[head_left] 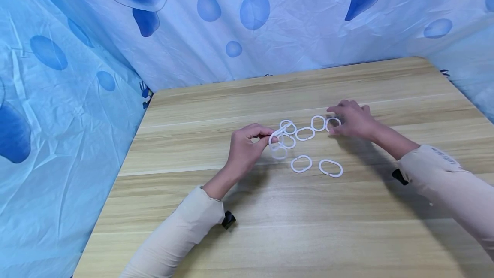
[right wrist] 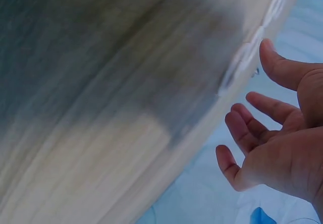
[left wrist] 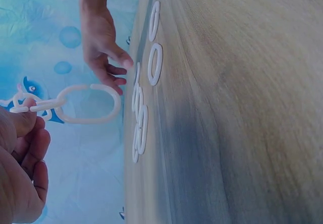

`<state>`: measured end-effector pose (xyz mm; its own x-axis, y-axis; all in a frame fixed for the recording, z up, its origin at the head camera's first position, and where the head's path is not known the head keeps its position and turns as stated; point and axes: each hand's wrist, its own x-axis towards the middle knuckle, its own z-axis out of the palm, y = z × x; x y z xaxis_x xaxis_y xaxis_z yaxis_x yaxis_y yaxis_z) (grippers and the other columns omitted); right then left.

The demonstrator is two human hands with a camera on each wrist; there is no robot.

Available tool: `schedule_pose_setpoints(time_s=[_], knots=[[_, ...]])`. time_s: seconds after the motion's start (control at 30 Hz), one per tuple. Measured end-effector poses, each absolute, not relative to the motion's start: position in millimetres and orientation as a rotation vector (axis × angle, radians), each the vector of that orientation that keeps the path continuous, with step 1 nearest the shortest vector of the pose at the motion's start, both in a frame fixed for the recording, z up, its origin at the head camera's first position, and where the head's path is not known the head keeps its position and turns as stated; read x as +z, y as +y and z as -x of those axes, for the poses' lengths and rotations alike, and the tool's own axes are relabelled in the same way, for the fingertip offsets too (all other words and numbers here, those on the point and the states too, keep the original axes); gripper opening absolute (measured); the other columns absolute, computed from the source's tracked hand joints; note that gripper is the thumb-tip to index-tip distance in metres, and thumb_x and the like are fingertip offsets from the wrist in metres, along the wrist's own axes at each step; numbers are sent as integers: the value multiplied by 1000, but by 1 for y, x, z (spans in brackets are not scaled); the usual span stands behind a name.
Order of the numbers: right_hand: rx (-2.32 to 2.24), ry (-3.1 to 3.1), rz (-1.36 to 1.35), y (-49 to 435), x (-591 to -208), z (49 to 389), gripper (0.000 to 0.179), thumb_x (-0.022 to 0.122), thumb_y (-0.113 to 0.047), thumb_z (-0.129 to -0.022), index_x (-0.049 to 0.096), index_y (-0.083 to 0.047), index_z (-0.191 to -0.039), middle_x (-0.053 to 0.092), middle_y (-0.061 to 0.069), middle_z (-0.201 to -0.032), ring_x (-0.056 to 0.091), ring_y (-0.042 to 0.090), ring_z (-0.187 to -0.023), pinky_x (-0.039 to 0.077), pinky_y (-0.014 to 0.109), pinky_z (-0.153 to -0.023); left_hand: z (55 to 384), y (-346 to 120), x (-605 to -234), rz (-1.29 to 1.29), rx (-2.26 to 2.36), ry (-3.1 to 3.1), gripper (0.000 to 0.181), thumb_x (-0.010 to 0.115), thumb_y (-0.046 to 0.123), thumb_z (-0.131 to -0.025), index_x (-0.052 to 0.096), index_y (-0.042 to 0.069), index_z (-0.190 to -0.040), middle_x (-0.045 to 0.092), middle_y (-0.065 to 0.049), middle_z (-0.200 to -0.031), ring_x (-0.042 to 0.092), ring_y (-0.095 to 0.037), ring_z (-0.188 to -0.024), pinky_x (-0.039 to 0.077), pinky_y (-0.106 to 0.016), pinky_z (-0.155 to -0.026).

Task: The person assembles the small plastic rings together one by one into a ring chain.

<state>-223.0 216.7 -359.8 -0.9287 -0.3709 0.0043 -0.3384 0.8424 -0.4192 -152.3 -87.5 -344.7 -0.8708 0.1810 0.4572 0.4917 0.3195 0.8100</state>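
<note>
My left hand (head_left: 247, 145) pinches a white plastic oval link (left wrist: 45, 104) between thumb and fingertips, held above the table. Through it hangs another link (left wrist: 119, 103) with a small gap in its side. On the wood just right of that hand lies a row of similar white links, among them one link (head_left: 305, 128) near the middle. At the row's right end, my right hand (head_left: 355, 119) hovers with spread fingers over a link (head_left: 333, 118) partly hidden by it. The right wrist view shows its fingers apart, with nothing between them.
Two separate oval links, a left one (head_left: 292, 165) and a right one (head_left: 342, 169), lie nearer to me on the wooden table (head_left: 308, 235). Behind the far edge hangs a blue curtain (head_left: 185, 46) with a whale pattern, which also runs along the left side.
</note>
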Motion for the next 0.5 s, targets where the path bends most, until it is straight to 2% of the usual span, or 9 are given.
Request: schedule_pose_setpoints(time_s=[0.17, 0.5], knots=[[-547, 2948, 540, 217, -366, 226, 70, 81, -26, -77, 52, 2, -134, 49, 28, -121, 41, 45, -111, 29, 61, -84, 153, -89, -345, 592, -1564, -2323, 8, 80, 8, -78, 77, 7, -85, 71, 1, -78, 60, -10, -71, 52, -30, -68], [-547, 2989, 524, 216, -376, 225, 56, 80, -24, -79, 61, 1, -125, 55, 22, -110, 50, 40, -102, 29, 62, -85, 154, -89, -345, 564, -1564, -2342, 8, 80, 7, -78, 77, 8, -86, 71, 1, -79, 60, -8, -72, 52, -28, -69]])
